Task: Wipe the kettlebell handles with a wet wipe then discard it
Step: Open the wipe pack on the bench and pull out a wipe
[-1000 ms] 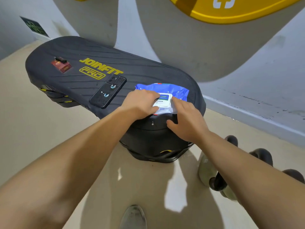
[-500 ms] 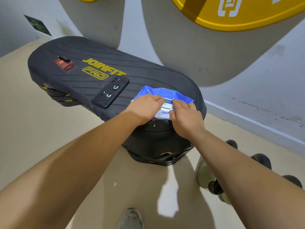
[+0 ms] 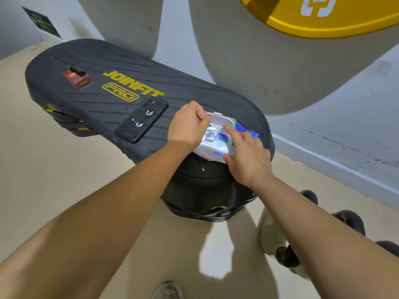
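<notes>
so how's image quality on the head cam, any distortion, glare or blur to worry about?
Head view: strong wide-angle bending, the wall base curves and the forearms balloon near the frame edges. Bright glare patch on the floor under the step platform. Left hand, right hand and wet wipe pack are sharp; the kettlebells sit dimmer at the right edge.

Head-worn view, looking steeply down, close over bench [image 3: 90, 104]

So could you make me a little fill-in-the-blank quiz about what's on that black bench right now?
1. The white flip lid of the blue-and-white wet wipe pack is ____.
2. The black phone lies face ____.
3. The small red box sits at the bench's ____ end.

Missing words: open; down; far
</notes>
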Demonstrator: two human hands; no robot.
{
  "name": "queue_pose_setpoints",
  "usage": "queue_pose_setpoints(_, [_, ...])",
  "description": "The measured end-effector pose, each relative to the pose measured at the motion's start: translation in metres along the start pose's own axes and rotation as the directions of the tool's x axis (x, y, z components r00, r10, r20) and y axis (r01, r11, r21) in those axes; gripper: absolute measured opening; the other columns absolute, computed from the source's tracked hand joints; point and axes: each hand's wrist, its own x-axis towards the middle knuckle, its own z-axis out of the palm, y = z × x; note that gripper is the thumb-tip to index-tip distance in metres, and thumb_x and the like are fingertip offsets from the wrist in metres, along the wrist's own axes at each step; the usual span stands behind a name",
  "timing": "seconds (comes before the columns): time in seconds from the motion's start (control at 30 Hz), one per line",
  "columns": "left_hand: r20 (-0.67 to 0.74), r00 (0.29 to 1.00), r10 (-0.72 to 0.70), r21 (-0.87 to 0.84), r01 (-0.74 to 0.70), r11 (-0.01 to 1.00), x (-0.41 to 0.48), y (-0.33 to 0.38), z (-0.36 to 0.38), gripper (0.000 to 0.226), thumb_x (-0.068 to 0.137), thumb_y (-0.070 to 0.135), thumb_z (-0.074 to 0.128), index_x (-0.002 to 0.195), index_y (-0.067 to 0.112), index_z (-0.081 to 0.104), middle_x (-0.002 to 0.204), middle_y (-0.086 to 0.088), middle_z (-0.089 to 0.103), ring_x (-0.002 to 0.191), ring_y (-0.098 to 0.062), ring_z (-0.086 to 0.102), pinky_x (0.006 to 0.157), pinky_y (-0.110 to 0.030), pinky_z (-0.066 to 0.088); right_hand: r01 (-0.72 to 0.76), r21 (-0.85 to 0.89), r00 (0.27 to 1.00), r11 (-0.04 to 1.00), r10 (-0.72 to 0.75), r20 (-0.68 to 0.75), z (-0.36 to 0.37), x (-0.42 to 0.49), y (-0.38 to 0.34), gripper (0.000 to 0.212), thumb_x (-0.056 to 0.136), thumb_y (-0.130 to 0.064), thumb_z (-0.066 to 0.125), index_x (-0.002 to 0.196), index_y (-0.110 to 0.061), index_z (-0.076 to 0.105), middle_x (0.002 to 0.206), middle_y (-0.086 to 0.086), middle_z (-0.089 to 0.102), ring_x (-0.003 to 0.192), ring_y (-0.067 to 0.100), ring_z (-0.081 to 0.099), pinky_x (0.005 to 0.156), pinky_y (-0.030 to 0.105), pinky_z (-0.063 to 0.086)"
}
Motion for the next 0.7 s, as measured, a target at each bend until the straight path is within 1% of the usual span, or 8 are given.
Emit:
queue_pose_setpoints(0.1, [0.108, 0.994, 0.032, -0.026, -0.029, 0.999, -0.011, -0.007, 0.001, 0.02, 0.086, 0.043, 0.065, 0.095, 0.024, 0.063, 0.096, 0.006, 0.062, 0.088, -0.012, 0.059, 0.083, -0.038, 0.053, -0.035, 0.028, 0.998, 0.999, 0.033, 0.053, -0.005, 0.006, -0.001, 0.088, 0.094, -0.04, 0.066, 0.159, -0.04, 0.007, 0.15, 0.001, 0.037, 0.135, 0.032, 0.04, 0.102, 0.053, 0.039])
queue_pose_setpoints(0.2, [0.209, 0.977, 0.046, 0.077, -0.064, 0.995, -0.02, -0.01, 0.004, 0.042, 0.079, 0.05, 0.074, 0.109, 0.024, 0.062, 0.109, 0.008, 0.06, 0.099, -0.01, 0.056, 0.085, -0.031, 0.049, -0.061, 0.026, 0.993, 0.998, 0.058, 0.1, -0.009, 0.014, -0.003, 0.089, 0.09, -0.042, 0.07, 0.159, -0.037, 0.013, 0.147, 0.001, 0.034, 0.135, 0.03, 0.041, 0.101, 0.053, 0.041])
queue_pose_setpoints(0.33, [0.124, 0.989, 0.077, 0.055, -0.084, 0.995, -0.021, -0.011, 0.003, 0.023, 0.093, 0.035, 0.061, 0.111, 0.02, 0.06, 0.107, 0.003, 0.065, 0.098, -0.016, 0.059, 0.085, -0.036, 0.049, -0.069, -0.018, 0.982, 0.997, 0.072, 0.173, -0.016, 0.023, -0.007, 0.08, 0.086, -0.039, 0.071, 0.153, -0.033, 0.027, 0.142, 0.002, 0.034, 0.13, 0.029, 0.047, 0.1, 0.05, 0.042])
queue_pose_setpoints(0.43, [0.095, 0.994, 0.045, -0.04, -0.041, 0.998, -0.021, -0.013, 0.0, 0.027, 0.097, 0.021, 0.05, 0.124, 0.021, 0.054, 0.108, 0.0, 0.066, 0.099, -0.021, 0.06, 0.084, -0.037, 0.048, -0.077, -0.048, 0.977, 0.996, 0.085, 0.198, -0.021, 0.029, -0.011, 0.067, 0.085, -0.044, 0.066, 0.145, -0.03, 0.04, 0.137, 0.004, 0.035, 0.123, 0.03, 0.051, 0.1, 0.048, 0.044])
queue_pose_setpoints(0.5, [0.09, 0.993, 0.079, -0.034, -0.076, 0.997, -0.022, -0.016, 0.0, 0.029, 0.095, 0.013, 0.047, 0.122, 0.022, 0.054, 0.11, 0.0, 0.064, 0.098, -0.02, 0.057, 0.081, -0.035, 0.045, -0.115, -0.017, 0.979, 0.993, 0.116, 0.166, -0.021, 0.033, -0.014, 0.055, 0.089, -0.05, 0.055, 0.14, -0.031, 0.048, 0.137, 0.005, 0.038, 0.119, 0.032, 0.054, 0.102, 0.048, 0.041])
queue_pose_setpoints(0.57, [0.101, 0.987, 0.125, 0.016, -0.127, 0.992, -0.022, -0.02, 0.004, 0.026, 0.092, 0.005, 0.046, 0.11, 0.018, 0.06, 0.109, 0.0, 0.061, 0.096, -0.02, 0.055, 0.078, -0.029, 0.041, -0.163, 0.013, 0.982, 0.987, 0.161, 0.095, -0.017, 0.034, -0.018, 0.047, 0.094, -0.051, 0.048, 0.136, -0.031, 0.054, 0.135, 0.006, 0.042, 0.118, 0.033, 0.055, 0.102, 0.049, 0.033])
queue_pose_setpoints(0.63, [0.111, 0.983, 0.146, 0.057, -0.153, 0.987, -0.023, -0.023, 0.009, 0.022, 0.092, 0.003, 0.048, 0.101, 0.013, 0.065, 0.108, -0.002, 0.061, 0.096, -0.02, 0.055, 0.077, -0.023, 0.038, -0.153, -0.044, 0.988, 0.987, 0.152, -0.022, -0.01, 0.034, -0.021, 0.044, 0.094, -0.05, 0.053, 0.133, -0.029, 0.056, 0.133, 0.006, 0.045, 0.118, 0.031, 0.055, 0.103, 0.05, 0.03])
queue_pose_setpoints(0.7, [0.103, 0.984, 0.145, 0.082, -0.153, 0.985, -0.025, -0.025, 0.012, 0.017, 0.091, 0.006, 0.053, 0.101, 0.011, 0.066, 0.109, -0.003, 0.063, 0.099, -0.019, 0.056, 0.08, -0.021, 0.038, -0.087, -0.09, 0.987, 0.992, 0.073, -0.146, -0.005, 0.033, -0.022, 0.043, 0.091, -0.043, 0.064, 0.13, -0.028, 0.055, 0.129, 0.005, 0.047, 0.117, 0.029, 0.053, 0.103, 0.048, 0.028])
